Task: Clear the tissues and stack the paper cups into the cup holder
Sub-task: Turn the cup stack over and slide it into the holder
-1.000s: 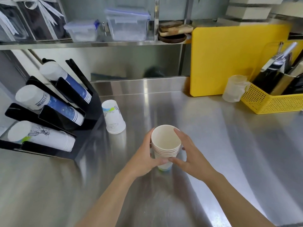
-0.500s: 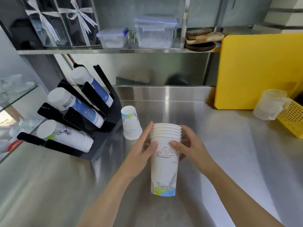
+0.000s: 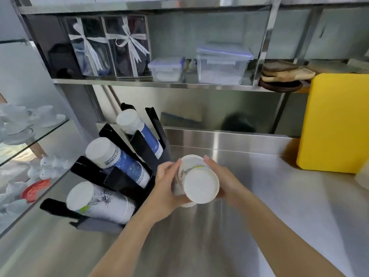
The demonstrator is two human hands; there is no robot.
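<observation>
I hold a stack of white paper cups [image 3: 200, 184] above the steel counter, tipped over so its flat base faces me. My left hand [image 3: 164, 186] grips its left side and my right hand [image 3: 223, 180] its right side. A second white cup [image 3: 188, 160] shows just behind the stack; whether it is the single cup on the counter I cannot tell. To the left stands the black cup holder [image 3: 119, 180] with three slanted rows: a white printed stack [image 3: 99, 202] in front, a blue stack [image 3: 117, 158] in the middle, another blue stack [image 3: 137, 130] at the back. No tissues are in view.
A yellow cutting board [image 3: 335, 122] leans at the back right. The shelf above carries two clear lidded boxes [image 3: 221, 64], ribbon-tied gift boxes [image 3: 107, 47] and wooden plates [image 3: 283, 76]. A glass shelf [image 3: 30, 136] with pale figures lies far left. The steel counter [image 3: 259, 206] spreads right of my hands.
The cup stack went from upright with its mouth up to tipped with its base toward me. It was lifted off the counter and carried left toward the holder. My view swung left and up.
</observation>
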